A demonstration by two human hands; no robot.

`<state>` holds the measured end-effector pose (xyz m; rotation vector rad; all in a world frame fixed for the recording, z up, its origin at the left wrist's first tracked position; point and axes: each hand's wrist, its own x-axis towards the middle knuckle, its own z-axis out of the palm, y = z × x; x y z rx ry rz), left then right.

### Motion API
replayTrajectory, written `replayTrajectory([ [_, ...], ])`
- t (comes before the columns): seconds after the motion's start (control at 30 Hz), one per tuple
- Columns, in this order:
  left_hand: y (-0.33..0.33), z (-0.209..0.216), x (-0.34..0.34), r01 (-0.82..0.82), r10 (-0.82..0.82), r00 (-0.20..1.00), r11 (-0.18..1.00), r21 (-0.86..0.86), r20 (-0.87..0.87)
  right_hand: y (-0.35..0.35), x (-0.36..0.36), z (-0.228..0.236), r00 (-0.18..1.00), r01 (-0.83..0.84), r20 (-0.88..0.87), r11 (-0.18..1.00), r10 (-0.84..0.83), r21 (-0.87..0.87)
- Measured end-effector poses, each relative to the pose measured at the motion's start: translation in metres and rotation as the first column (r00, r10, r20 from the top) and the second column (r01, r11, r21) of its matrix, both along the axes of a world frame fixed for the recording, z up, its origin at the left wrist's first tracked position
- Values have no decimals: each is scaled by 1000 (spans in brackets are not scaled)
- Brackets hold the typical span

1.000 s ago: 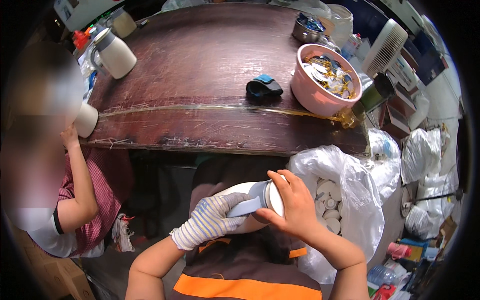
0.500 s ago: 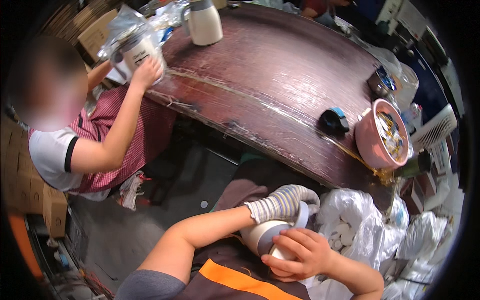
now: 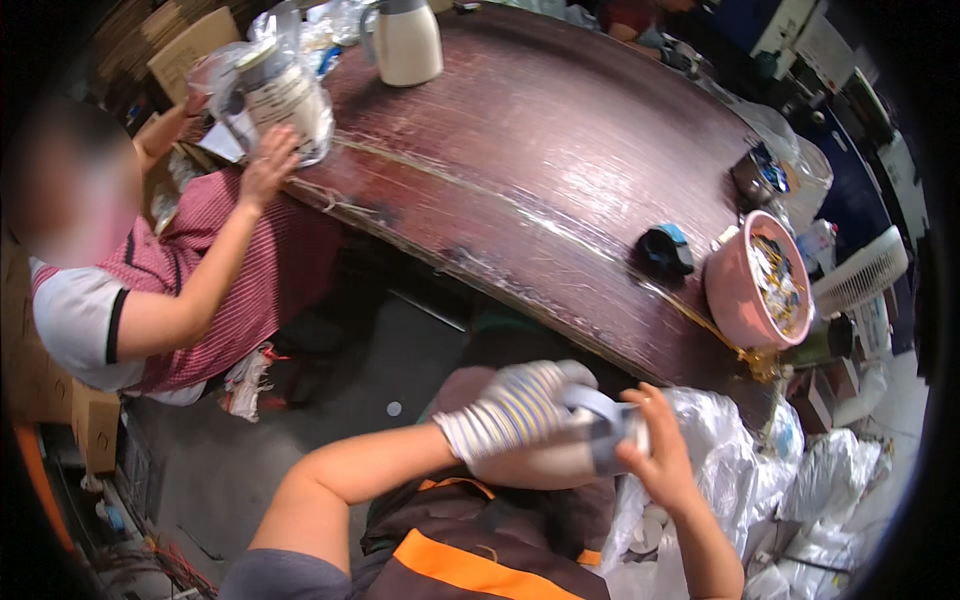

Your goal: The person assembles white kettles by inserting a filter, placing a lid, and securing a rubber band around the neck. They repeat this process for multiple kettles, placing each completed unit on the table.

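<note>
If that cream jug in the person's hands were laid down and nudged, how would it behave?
The jug would probably roll, given its rounded shape, until its grey handle likely stopped it. It looks stiff: no dent shows beside the gloved left hand.

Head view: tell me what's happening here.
The gloved left hand holds a cream-and-grey jug tipped onto its side, while the bare right hand has its fingers around the white lid. To the left, a co-worker's hand rests on a bagged jug at the edge of the table. A pink tub of small parts stands toward the table's right end.
</note>
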<state>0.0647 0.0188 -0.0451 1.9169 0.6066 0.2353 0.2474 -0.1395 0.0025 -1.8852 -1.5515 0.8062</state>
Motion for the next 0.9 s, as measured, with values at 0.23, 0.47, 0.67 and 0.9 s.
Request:
replayTrajectory([
  [0.23, 31, -50, 13, -36, 144, 979, 818, -574, 143, 18, -31, 21, 811, -559, 387, 775, 438, 296],
  [0.47, -13, 35, -26, 292, -370, 924, 522, -801, 96, 25, 12, -8, 979, -166, 150, 968, 139, 186],
  [0.67, -35, 19, 1, 343, -244, 939, 700, -627, 241, 28, 28, -6, 973, -214, 112, 969, 201, 124],
  [0.9, -37, 56, 2, -105, 3, 993, 449, -887, -115, 76, 183, 42, 886, 379, 77, 812, -456, 445],
])
